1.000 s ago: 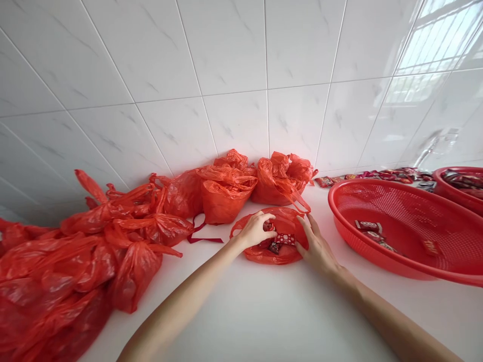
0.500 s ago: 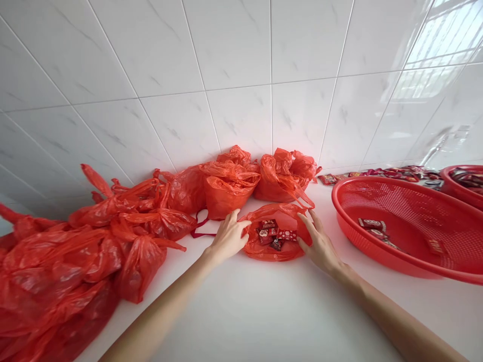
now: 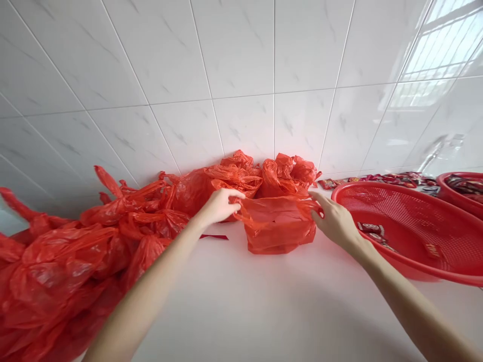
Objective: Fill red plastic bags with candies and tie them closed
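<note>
In the middle of the white table a thin red plastic bag (image 3: 279, 229) stands upright, stretched wide across its top. My left hand (image 3: 222, 205) pinches its left handle, and my right hand (image 3: 334, 217) has fingers closed on the right one. Dark shapes show faintly through the front of the bag; its contents are mostly hidden by the raised plastic. Just behind it, other filled red bags (image 3: 236, 176) rest against the wall.
Knotted red bags (image 3: 71, 266) are heaped along the left. To the right stands a large red plastic basket (image 3: 400, 193) with a few small packets (image 3: 372, 231) inside. More packets (image 3: 392, 178) lie along the wall, near a second red basket (image 3: 458, 176). A dark red strip (image 3: 214, 236) lies left of the bag.
Both hands have risen and drawn the bag's handles up and apart. The bag's sides now stand up, covering the packets that were visible inside. The view has shifted slightly.
</note>
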A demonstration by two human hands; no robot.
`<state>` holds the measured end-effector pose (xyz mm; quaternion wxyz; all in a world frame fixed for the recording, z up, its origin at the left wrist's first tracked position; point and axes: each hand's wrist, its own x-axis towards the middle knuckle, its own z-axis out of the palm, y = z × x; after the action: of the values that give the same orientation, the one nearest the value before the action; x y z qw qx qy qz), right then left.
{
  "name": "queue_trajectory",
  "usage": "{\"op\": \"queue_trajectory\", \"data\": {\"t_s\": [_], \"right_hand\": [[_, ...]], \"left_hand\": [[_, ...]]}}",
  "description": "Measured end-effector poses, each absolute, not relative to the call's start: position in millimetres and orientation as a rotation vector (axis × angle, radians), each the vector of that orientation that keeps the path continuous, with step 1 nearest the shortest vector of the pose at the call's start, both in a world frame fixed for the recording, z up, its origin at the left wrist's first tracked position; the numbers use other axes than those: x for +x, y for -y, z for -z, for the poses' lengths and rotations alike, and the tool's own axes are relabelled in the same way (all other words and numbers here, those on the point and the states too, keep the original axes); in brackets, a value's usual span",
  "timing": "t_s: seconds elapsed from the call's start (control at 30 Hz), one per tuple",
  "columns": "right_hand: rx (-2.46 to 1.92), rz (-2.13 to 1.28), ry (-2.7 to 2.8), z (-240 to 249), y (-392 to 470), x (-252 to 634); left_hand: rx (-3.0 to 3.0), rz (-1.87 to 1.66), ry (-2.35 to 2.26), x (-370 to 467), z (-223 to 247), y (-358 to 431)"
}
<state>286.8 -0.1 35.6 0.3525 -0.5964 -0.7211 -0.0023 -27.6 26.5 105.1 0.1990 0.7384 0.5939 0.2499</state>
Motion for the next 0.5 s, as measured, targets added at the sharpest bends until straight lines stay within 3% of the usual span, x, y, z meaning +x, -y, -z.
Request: {"op": "queue_trajectory", "data": {"t_s": [0.17, 0.3, 0.5], "right_hand": [[-1.236, -0.316, 1.677, -87.4, 1.0, 289.8], [-0.929, -0.663, 1.477, -117.6, 2.5, 288.7], [-0.745, -0.656, 1.364, -149.2, -1.5, 273.9]], "left_hand": [[1.829, -1.231, -1.461, -23.7, -158.7, -25.0], [1.691, -1.418, -1.232, -17.8, -184.9, -17.7], [1.690, -1.505, -1.017, -15.7, -201.1, -6.1]]}}
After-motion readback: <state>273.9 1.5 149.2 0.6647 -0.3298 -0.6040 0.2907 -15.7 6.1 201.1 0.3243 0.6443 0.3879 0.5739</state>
